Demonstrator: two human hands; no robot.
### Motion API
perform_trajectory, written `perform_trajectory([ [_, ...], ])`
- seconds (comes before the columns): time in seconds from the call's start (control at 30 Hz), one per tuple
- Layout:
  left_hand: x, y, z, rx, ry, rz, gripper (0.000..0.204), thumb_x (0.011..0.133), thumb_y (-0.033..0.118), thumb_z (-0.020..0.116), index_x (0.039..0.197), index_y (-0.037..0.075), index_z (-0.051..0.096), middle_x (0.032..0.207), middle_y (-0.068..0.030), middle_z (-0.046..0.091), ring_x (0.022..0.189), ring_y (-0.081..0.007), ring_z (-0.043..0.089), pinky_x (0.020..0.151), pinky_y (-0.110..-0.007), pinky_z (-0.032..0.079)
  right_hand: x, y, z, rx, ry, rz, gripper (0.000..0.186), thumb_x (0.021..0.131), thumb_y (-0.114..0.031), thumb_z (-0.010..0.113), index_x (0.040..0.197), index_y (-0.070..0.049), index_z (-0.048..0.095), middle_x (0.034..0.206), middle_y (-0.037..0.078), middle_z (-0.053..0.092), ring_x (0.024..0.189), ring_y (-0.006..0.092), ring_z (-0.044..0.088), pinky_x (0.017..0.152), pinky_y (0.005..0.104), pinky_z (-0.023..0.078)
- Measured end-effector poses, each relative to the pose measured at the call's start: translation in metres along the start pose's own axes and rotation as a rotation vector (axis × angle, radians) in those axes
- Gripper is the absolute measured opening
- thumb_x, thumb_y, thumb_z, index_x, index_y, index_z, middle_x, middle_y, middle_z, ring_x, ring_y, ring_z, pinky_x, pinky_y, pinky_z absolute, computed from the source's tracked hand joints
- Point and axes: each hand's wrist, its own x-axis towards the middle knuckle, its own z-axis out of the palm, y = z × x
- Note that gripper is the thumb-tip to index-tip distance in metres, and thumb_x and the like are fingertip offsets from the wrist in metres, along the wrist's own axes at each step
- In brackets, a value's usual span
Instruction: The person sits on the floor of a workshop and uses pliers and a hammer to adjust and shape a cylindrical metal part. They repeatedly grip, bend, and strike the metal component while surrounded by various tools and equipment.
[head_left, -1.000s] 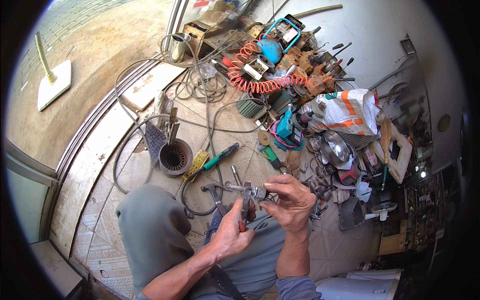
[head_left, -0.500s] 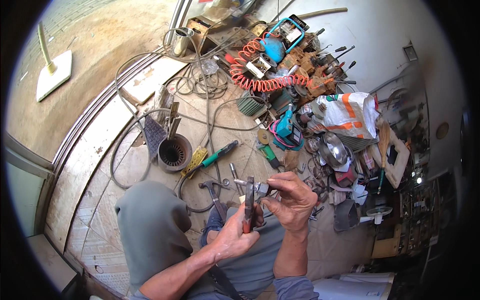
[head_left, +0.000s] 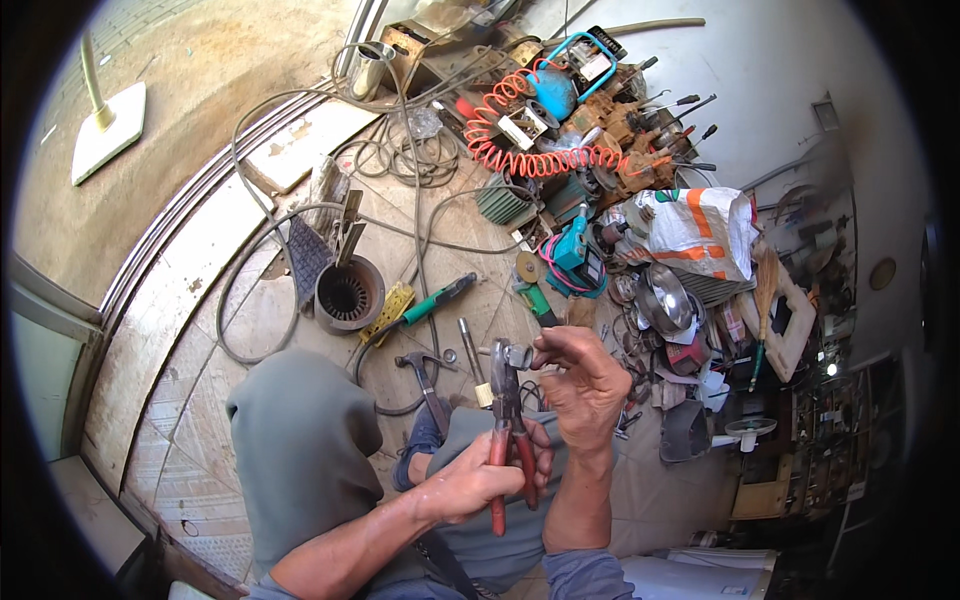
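My left hand (head_left: 488,472) is wrapped round the red handles of a pair of pliers (head_left: 505,400), which points upward over my lap. At its jaws is a shiny metal fitting (head_left: 518,356) with a nut-like end and a thin stem. The fingertips of my right hand (head_left: 583,385) are closed at the fitting's right end; exactly where they touch is hard to make out. Just left of the pliers a metal rod with a brass-coloured end (head_left: 484,394) stands out. A hammer (head_left: 424,385) lies beyond my left knee, beside a small metal ring (head_left: 449,356).
On the floor ahead are a round metal motor housing (head_left: 350,297), a green-handled tool (head_left: 440,300), a green angle grinder (head_left: 535,298) and looping cables. Farther right sit a teal power tool (head_left: 575,255), a steel bowl (head_left: 667,300), a white-orange sack (head_left: 690,232) and an orange coiled hose (head_left: 550,163).
The pliers have turned in my left hand, so both red handles now show, slightly spread. My right hand has shifted a little upward, staying by the metal fitting.
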Motion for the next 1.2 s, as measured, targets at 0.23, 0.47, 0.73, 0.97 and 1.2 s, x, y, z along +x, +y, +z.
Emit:
perform_trajectory([
  [0.23, -0.005, -0.001, -0.002, -0.326, -0.12, 0.022, 0.064, 0.072, 0.006, 0.058, 0.134, -0.001, 0.043, 0.105, -0.0181, 0.057, 0.091, -0.0296, 0.061, 0.09, -0.049, 0.052, 0.002, 0.005, 0.0, -0.03, 0.072, 0.088, 0.039, 0.106, -0.026, 0.055, 0.111, 0.011, 0.066, 0.102, 0.016, 0.067, 0.082, 0.0193, 0.068, 0.075, 0.0313, 0.055],
  [0.47, -0.012, 0.012, 0.002, -0.49, -0.259, 0.084, 0.067, 0.077, 0.015, 0.057, 0.139, -0.002, 0.038, 0.109, -0.0195, 0.055, 0.091, -0.027, 0.059, 0.091, -0.049, 0.049, 0.002, 0.009, -0.001, 0.001, 0.074, 0.147, 0.026, 0.103, -0.017, 0.061, 0.109, 0.007, 0.068, 0.101, 0.012, 0.067, 0.081, 0.0147, 0.066, 0.074, 0.0273, 0.052],
  [0.73, -0.015, 0.016, -0.001, -0.361, -0.041, 0.095, 0.071, 0.078, 0.02, 0.06, 0.141, -0.005, 0.04, 0.104, -0.0234, 0.059, 0.088, -0.0316, 0.062, 0.086, -0.051, 0.053, -0.003, 0.012, 0.0, -0.041, -0.019, 0.21, 0.022, 0.101, -0.015, 0.064, 0.103, 0.005, 0.07, 0.092, 0.01, 0.067, 0.076, 0.0127, 0.065, 0.066, 0.0255, 0.051],
  [0.97, -0.016, 0.016, -0.044, -0.219, 0.091, 0.153, 0.061, 0.091, 0.015, 0.06, 0.145, -0.001, 0.037, 0.118, -0.0218, 0.063, 0.101, -0.0332, 0.067, 0.092, -0.049, 0.056, -0.009, 0.009, 0.01, -0.09, -0.125, 0.303, 0.024, 0.098, -0.018, 0.068, 0.095, 0.006, 0.068, 0.077, 0.008, 0.064, 0.068, 0.0115, 0.061, 0.061, 0.0268, 0.048],
  [1.2, -0.048, -0.025, -0.142, -0.162, 0.416, 0.188, 0.065, 0.094, 0.016, 0.06, 0.151, 0.003, 0.031, 0.125, -0.0203, 0.063, 0.102, -0.0319, 0.069, 0.091, -0.049, 0.058, -0.014, 0.012, 0.002, -0.107, -0.128, 0.367, 0.021, 0.097, -0.017, 0.069, 0.096, 0.005, 0.069, 0.072, 0.004, 0.064, 0.067, 0.0083, 0.059, 0.06, 0.0261, 0.047],
])
